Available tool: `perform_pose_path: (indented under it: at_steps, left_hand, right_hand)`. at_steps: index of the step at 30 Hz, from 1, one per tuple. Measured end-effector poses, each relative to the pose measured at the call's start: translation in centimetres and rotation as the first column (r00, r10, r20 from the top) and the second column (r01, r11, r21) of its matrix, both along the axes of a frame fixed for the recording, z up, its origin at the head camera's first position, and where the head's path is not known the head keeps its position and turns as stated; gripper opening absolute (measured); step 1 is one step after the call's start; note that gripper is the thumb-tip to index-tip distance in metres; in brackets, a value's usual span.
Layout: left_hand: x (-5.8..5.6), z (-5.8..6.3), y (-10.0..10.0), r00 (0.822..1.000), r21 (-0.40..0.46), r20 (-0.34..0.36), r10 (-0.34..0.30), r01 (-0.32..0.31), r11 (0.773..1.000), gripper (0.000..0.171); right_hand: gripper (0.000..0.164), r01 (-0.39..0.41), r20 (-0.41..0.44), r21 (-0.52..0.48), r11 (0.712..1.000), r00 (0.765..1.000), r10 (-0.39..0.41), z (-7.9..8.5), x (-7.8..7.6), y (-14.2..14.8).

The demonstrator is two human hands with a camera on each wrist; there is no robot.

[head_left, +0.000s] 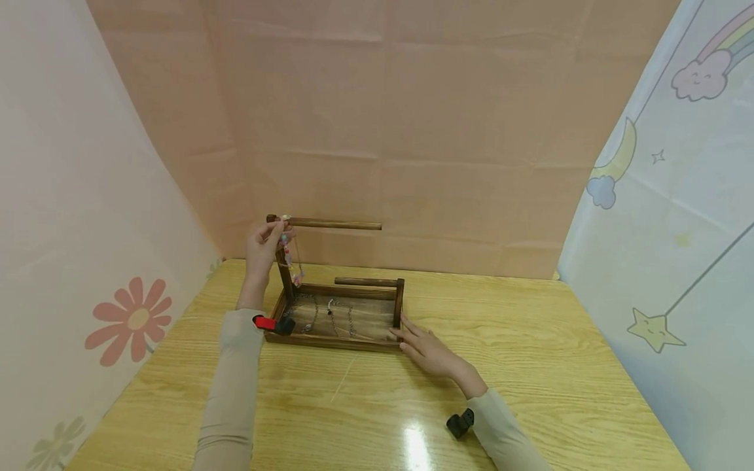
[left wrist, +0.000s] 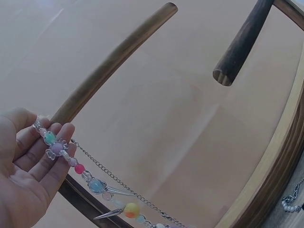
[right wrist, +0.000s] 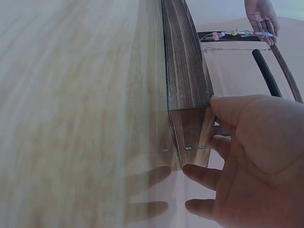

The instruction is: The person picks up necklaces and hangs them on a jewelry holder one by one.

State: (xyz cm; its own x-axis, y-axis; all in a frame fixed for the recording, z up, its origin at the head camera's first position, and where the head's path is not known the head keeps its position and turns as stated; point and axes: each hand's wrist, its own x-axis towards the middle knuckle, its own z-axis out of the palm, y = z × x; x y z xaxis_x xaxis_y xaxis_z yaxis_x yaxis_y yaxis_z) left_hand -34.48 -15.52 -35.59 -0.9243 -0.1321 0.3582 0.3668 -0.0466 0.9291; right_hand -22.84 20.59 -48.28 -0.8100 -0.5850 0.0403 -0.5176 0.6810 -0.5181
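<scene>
My left hand [head_left: 262, 252] is at the upper bar [head_left: 336, 224] of a dark wooden jewelry stand, beside its post. Between thumb and fingers it pinches a pastel beaded necklace [left wrist: 97, 185] with silver spikes and a thin chain [left wrist: 114, 175]. Some beads lie against the bar, and the rest hangs down over the tray. My right hand [head_left: 430, 353] holds the stand's front right corner [right wrist: 190, 135], thumb over the rim and fingers along the outer side.
Several chain necklaces [head_left: 332, 313] lie in the stand's tray [head_left: 330, 340]. A shorter, lower bar [head_left: 365, 282] juts leftward from the right post. The stand sits on a wood-grain table [head_left: 518, 340], with a peach cloth [head_left: 471, 163] behind and patterned cloths at both sides.
</scene>
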Motion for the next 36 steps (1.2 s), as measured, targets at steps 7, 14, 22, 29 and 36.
perform_pose_path:
  at_steps: [7,14,22,29,36]
  left_hand:
    - [-0.5,-1.1,-0.1,0.999,-0.022,-0.006,0.031,-0.031,0.999,0.037]
    - [-0.5,-1.3,-0.1,1.000,-0.038,-0.010,0.023,-0.023,0.999,0.039]
    - [-0.4,-1.6,0.0,0.999,-0.037,0.006,0.038,-0.037,0.999,0.042]
    - [0.1,-1.5,-0.1,0.999,-0.031,0.043,0.034,-0.032,0.999,0.040]
    - [0.9,-1.2,0.2,0.998,-0.033,0.051,0.030,-0.028,0.999,0.037]
  right_hand:
    - [0.045,-0.003,-0.003,0.002,1.000,1.000,0.003,0.0,0.0,0.0]
    - [0.045,-0.003,-0.001,-0.009,1.000,1.000,0.003,0.1,0.0,-0.1]
    - [0.045,-0.001,-0.004,-0.004,1.000,1.000,0.001,0.2,-0.1,-0.1]
    - [0.045,0.002,-0.001,-0.003,1.000,1.000,-0.002,0.2,0.0,0.0]
    - [0.045,0.000,-0.002,0.002,1.000,1.000,0.000,0.2,0.1,-0.1]
